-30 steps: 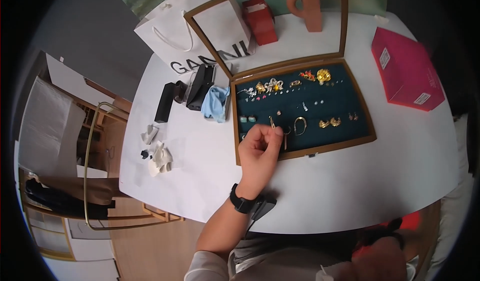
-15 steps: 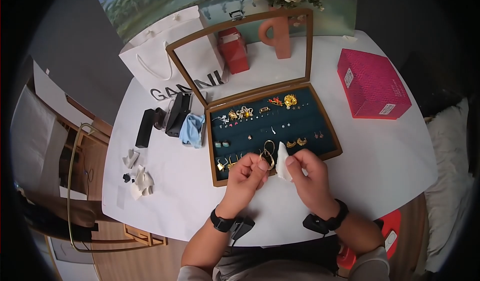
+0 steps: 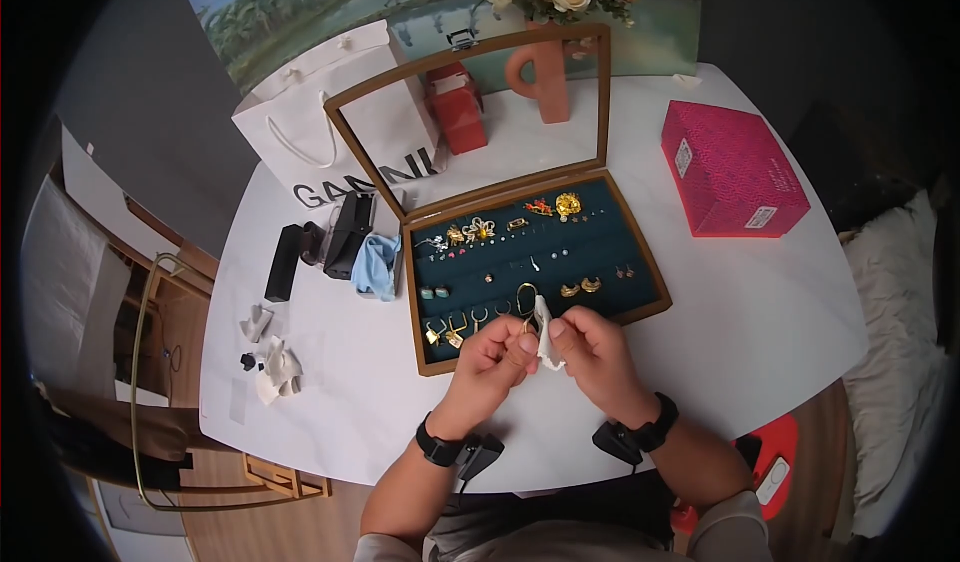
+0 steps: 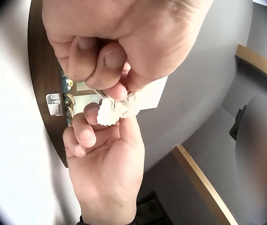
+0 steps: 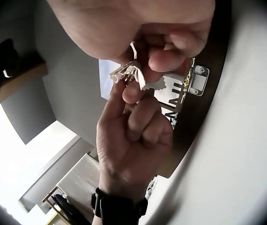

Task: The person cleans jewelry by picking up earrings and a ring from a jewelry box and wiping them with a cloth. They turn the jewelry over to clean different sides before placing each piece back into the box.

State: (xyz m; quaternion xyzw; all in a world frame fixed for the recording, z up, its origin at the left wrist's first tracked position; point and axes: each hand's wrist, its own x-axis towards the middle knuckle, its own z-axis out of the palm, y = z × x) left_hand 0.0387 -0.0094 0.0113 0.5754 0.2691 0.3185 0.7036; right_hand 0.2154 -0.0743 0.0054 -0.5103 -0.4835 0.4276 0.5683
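Over the front edge of a wooden jewelry box (image 3: 602, 237) with a dark green lining, both hands meet fingertip to fingertip. My left hand (image 3: 482, 374) pinches a gold hoop earring (image 3: 523, 290), its curved top standing up past the fingers. A small white cloth (image 3: 545, 337) is pinched between thumb and fingers of my right hand (image 3: 603, 364), right up against the hoop. In the left wrist view the crumpled cloth (image 4: 110, 111) shows a zigzag-cut edge. Fingers and cloth hide the hoop's lower part.
Rows of earrings and brooches (image 3: 480, 229) lie in the box, its glass lid upright behind. To the left are a blue cloth (image 3: 376, 267), black cases (image 3: 283, 264) and crumpled white scraps (image 3: 280, 370). A pink box (image 3: 735, 172) stands right; a white paper bag (image 3: 330, 122) stands behind.
My right hand has come up from the lower right with the white cloth and moved left against the hoop. My left hand keeps holding the hoop. The head view has shifted.
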